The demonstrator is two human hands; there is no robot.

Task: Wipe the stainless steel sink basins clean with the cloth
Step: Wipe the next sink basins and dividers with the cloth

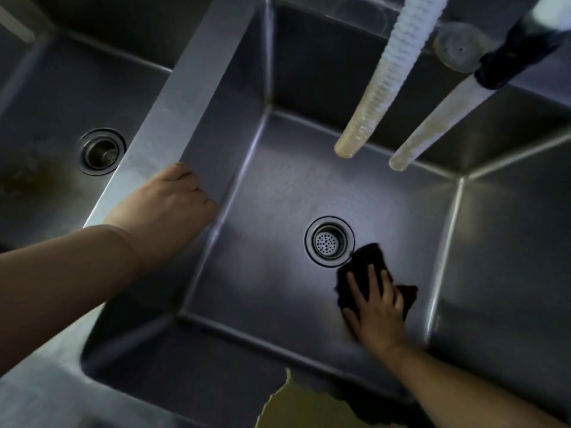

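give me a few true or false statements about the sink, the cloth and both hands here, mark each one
1. The right hand presses a dark cloth flat on the floor of the middle stainless steel basin. True.
2. The dark cloth covers the round perforated drain strainer completely. False: it lies beside the strainer, reaching only its rim.
3. The left hand rests on the steel divider between two basins. True.
4. The left hand holds a second cloth. False: it holds nothing that shows.
5. Two pale hoses, one ribbed and one smooth, hang over the middle basin. True.
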